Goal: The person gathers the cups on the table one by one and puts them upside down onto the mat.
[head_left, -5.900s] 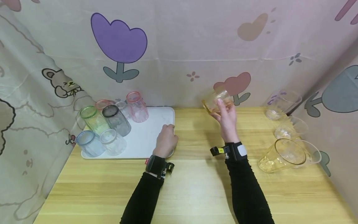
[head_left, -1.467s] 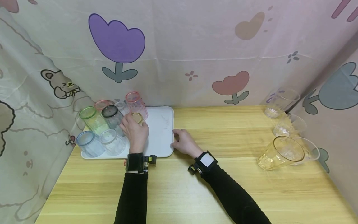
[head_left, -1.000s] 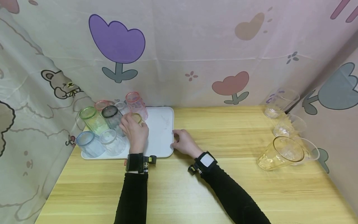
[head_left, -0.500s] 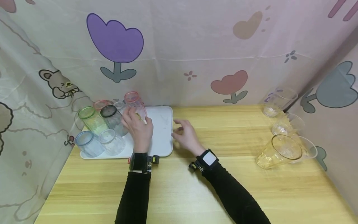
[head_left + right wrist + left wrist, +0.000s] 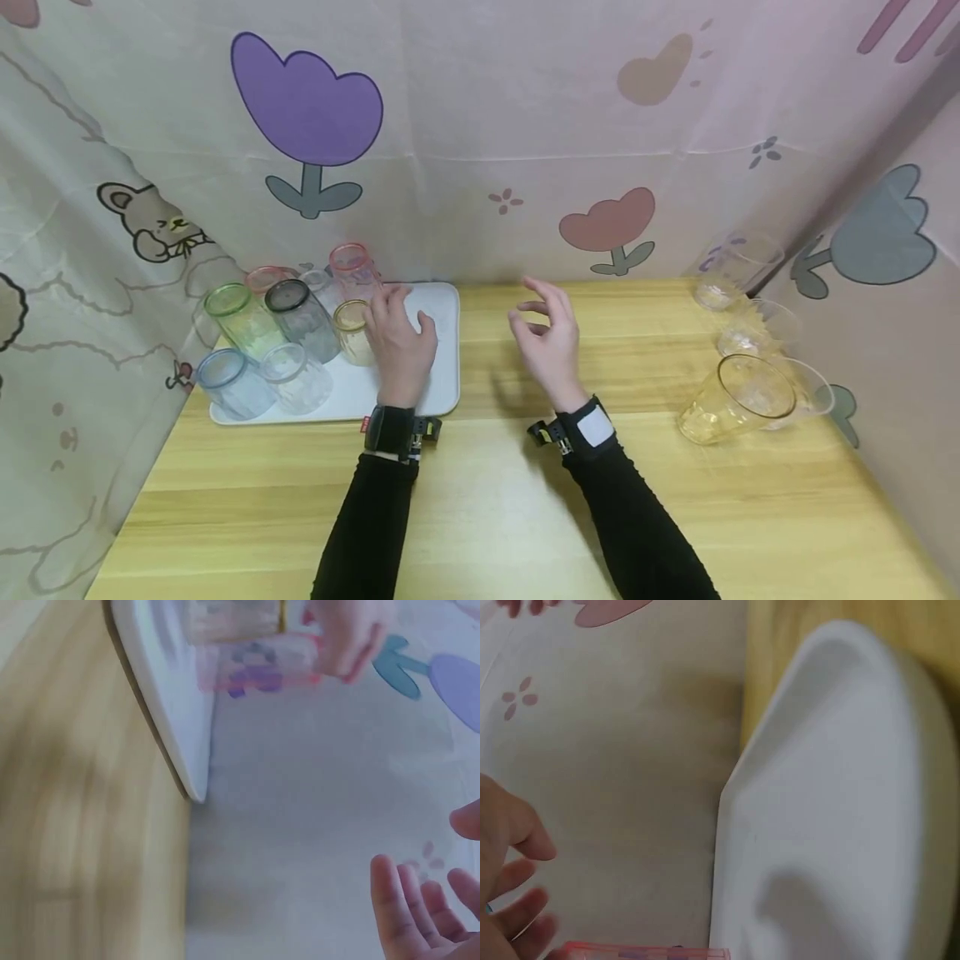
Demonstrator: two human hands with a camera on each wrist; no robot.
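A small amber glass [image 5: 351,330] stands mouth-down on the white tray [image 5: 444,385], at the right end of a cluster of upturned glasses. My left hand [image 5: 401,315] hovers just right of it with straight, relaxed fingers and holds nothing; whether it still touches the glass I cannot tell. My right hand [image 5: 542,321] floats above the bare wood right of the tray, fingers loosely spread and empty. In the left wrist view, the left fingers [image 5: 514,900] show beside the tray [image 5: 840,825]. In the right wrist view, the right fingers [image 5: 405,907] point toward the tray [image 5: 154,705].
The tray also holds a green glass [image 5: 234,313], a dark grey glass [image 5: 300,317], a pink glass [image 5: 351,265], a blue glass [image 5: 225,380] and a clear glass [image 5: 297,375]. A large amber glass [image 5: 738,402] and clear cups [image 5: 738,271] lie at the table's right.
The amber glass, held in my right hand earlier, now stands on the tray. My left hand has let go of it and drawn back right. My right hand left the tray's edge and rose.
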